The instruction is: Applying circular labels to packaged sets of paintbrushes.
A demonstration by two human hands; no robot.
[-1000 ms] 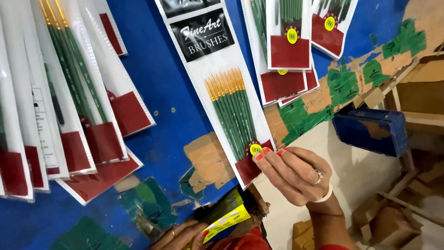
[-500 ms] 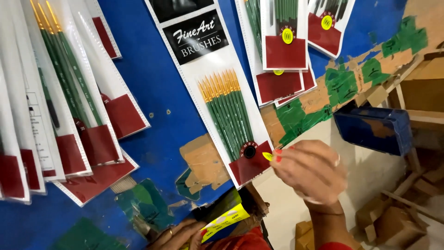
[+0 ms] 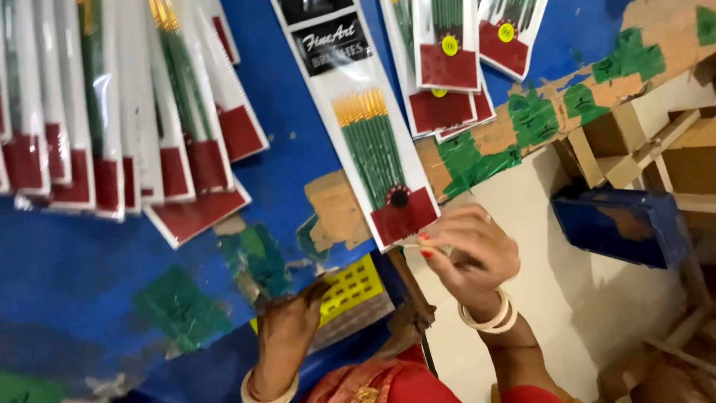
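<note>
My right hand (image 3: 473, 250) pinches a small sticker (image 3: 418, 244) just below the lower edge of the brush pack (image 3: 373, 142), which overhangs the blue surface (image 3: 89, 276) edge. My left hand (image 3: 291, 328) presses, fingers bent, on the yellow sticker sheet (image 3: 350, 287). Bare floor (image 3: 567, 298) lies open to the right.

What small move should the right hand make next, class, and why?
Probably press the sticker down over the dark round mark on the brush pack. The right hand pinches something small just below it, that mark is bare, and the packs behind already carry yellow stickers.
</note>
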